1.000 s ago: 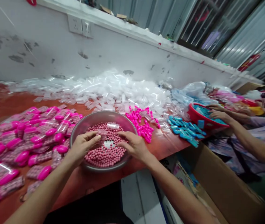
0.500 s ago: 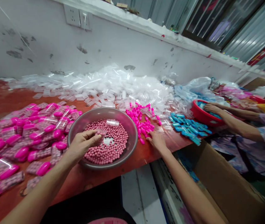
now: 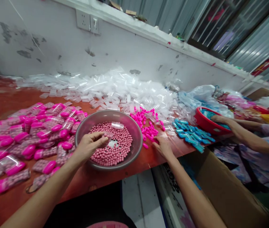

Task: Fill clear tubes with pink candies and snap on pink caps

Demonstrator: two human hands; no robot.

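Note:
My left hand [image 3: 90,147] is closed in a pinch above the metal bowl [image 3: 77,137]. Between thumb and fingers it holds a small see-through plastic container [image 3: 108,135] with pink beads inside. Loose pink beads [image 3: 115,158] lie in the bowl, along with another see-through container [image 3: 117,125]. To the right of the bowl, my right hand [image 3: 164,148] rests at the near edge of a pile of bright pink caps [image 3: 148,131]. Its thumb and fingertips are closed on a pink cap, mostly hidden by the fingers.
Filled containers with pink caps [image 3: 51,129] are heaped on the left. Empty see-through containers [image 3: 115,87] pile along the wall. Blue-capped pieces [image 3: 190,131] lie on the right, beside a red basin [image 3: 202,119] where another person's hands [image 3: 219,119] work. A cardboard box [image 3: 222,180] stands below.
The whole view has shifted slightly, so things sit a little further right. My left hand still holds the container over the bowl; my right hand stays at the pink caps, fingers closed.

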